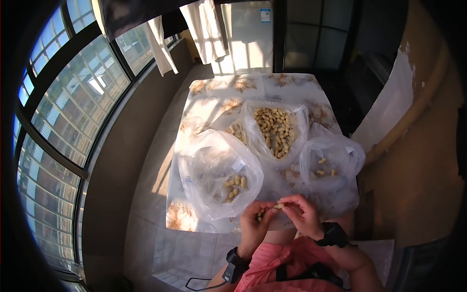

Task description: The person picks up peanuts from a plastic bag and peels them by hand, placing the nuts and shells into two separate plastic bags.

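Observation:
At the near edge of the table my left hand (254,223) is closed around a few peanuts, some showing between its curled fingers and palm. My right hand (304,217) pinches a single peanut (278,206) against the left fingertips. Just beyond the left hand lies an open clear plastic bag (202,160) with several peanuts (235,182) in it. A middle bag (249,129) farther back holds a large heap of peanuts (273,126). To the right, a smaller bag (350,163) contains a few peanuts (321,173).
A flowered cloth (181,214) covers the table. More peanuts (236,130) show beside the middle bag. Barred windows (80,97) run along the left wall, and a pale cabinet (248,44) stands behind the table. Each wrist wears a black band (333,235).

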Demonstrator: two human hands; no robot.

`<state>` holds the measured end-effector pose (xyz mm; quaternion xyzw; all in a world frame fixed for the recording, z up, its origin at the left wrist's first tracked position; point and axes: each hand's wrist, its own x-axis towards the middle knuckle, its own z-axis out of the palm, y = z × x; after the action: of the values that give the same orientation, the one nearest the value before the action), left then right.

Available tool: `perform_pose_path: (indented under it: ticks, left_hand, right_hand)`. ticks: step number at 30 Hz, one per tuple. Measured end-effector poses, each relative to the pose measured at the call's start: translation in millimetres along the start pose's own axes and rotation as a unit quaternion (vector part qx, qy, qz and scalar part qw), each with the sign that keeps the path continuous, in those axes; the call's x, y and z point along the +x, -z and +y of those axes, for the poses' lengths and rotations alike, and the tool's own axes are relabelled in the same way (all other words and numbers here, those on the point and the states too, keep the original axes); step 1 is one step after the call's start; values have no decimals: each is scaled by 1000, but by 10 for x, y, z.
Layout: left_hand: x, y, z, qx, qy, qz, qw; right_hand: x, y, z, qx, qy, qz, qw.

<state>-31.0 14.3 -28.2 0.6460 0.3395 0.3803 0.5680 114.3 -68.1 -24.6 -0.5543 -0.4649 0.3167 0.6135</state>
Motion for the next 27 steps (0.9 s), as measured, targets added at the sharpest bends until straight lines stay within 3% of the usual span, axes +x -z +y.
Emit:
perform_pose_path:
  ticks: [12, 19, 27]
  left_hand:
    - [71, -26, 35, 68, 15, -22, 997]
    - [100, -97, -51, 67, -24, 26, 997]
    - [119, -49, -3, 6, 47, -28, 998]
  right_hand:
    - [45, 59, 60, -16, -16, 3, 1000]
    - [206, 125, 60, -110, 70, -28, 991]
    - [181, 142, 107, -73, 45, -42, 995]
